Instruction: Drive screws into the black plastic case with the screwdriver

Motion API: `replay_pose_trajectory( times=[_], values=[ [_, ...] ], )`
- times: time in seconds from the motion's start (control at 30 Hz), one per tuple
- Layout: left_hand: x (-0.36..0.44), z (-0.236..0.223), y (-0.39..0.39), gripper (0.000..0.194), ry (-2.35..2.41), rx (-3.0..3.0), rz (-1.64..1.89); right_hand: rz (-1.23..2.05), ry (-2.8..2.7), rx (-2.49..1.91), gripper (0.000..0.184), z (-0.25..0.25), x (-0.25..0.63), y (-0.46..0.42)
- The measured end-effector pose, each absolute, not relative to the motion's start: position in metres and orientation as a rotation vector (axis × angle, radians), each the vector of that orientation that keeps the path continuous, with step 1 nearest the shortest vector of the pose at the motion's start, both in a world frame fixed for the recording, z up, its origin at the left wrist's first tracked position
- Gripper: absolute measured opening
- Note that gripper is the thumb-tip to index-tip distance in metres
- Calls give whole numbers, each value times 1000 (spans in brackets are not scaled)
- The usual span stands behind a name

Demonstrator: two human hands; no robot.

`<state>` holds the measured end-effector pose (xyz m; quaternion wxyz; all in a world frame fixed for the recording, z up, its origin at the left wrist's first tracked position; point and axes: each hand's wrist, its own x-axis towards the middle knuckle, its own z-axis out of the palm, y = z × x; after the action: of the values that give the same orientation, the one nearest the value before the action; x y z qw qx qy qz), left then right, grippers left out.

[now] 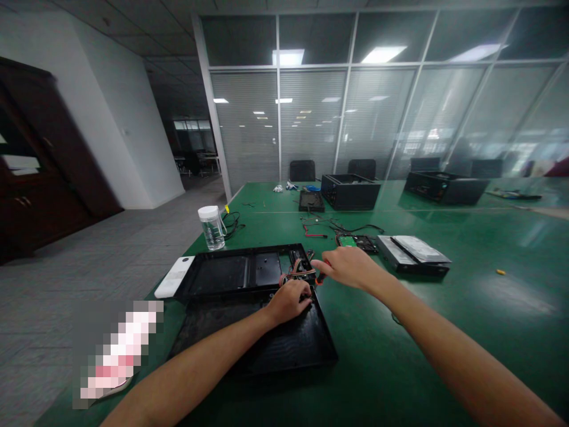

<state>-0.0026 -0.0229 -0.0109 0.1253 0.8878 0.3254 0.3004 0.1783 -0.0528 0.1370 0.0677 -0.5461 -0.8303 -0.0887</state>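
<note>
A black shallow casing lies opened in two parts on the green table. Its rear part holds a striped ribbon cable and small parts at the right end. The front part lies flat nearer me, under my left forearm. My left hand is curled with fingers pinched at the inner edge between the parts; what they grip is hidden. Just right of the cable, my right hand is closed around a tool with an orange and black handle, its tip at the casing's right corner. The tool's exact kind is unclear.
A clear bottle and a white block stand left. To the right lie a green circuit board, a flat drive-like box and a yellow bit. Computer cases and loose cables sit farther back.
</note>
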Motion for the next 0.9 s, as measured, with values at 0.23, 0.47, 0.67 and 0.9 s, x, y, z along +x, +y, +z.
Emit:
replay_pose_trajectory(
  times=[0.23,0.47,0.67,0.9],
  values=[
    [-2,-11,-23,15,946,2603,873,-198,-2520,-1472,40,133,181,-56],
    [-4,-7,-26,10,906,2714,852,481,-1962,-1299,41,66,240,-24],
    [-5,-5,-28,10,658,2884,727,1058,-854,-959,31,-1,303,4],
    [-5,-8,-31,49,565,2901,714,1059,-959,-844,29,11,277,1]
  ],
)
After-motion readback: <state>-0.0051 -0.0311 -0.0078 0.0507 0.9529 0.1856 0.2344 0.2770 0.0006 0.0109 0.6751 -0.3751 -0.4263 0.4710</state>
